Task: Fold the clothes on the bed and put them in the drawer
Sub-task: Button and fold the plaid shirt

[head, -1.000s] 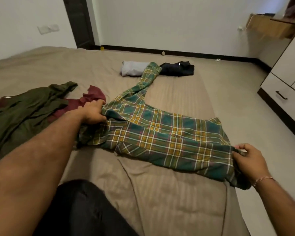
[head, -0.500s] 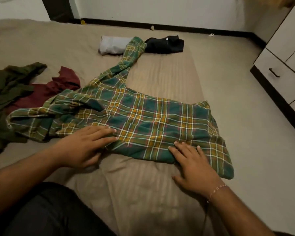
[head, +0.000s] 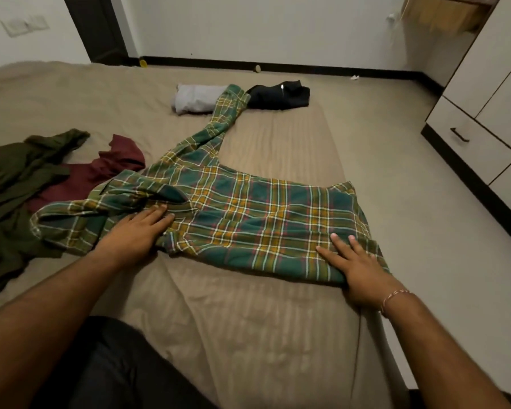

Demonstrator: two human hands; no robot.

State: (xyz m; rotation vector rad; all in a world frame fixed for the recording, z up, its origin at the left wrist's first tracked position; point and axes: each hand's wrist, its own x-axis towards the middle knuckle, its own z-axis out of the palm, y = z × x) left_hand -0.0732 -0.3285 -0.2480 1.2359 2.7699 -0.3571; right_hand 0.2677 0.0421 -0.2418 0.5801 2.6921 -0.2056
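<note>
A green and yellow plaid shirt [head: 248, 214] lies spread across the brown bed [head: 248, 320], one sleeve stretched toward the far edge. My left hand [head: 136, 234] lies flat on the shirt's bunched left part, fingers straight. My right hand [head: 357, 264] presses flat on the shirt's near right corner. A dark green garment [head: 15, 178] and a maroon one [head: 95, 172] lie crumpled at the left. A folded grey piece [head: 195, 98] and a folded black piece [head: 278, 95] sit at the bed's far edge. The drawer [head: 469, 140] with a dark handle is at the right.
White cabinet fronts [head: 499, 84] line the right side, with bare floor [head: 410, 187] between them and the bed. A dark door frame [head: 98, 28] stands at the back left. My dark trouser leg [head: 121, 367] shows at the bottom.
Both hands let go of the shirt's ends, laid it down and now press flat on it. My right hand slid right toward the shirt's corner; the left slid up onto the bunched part.
</note>
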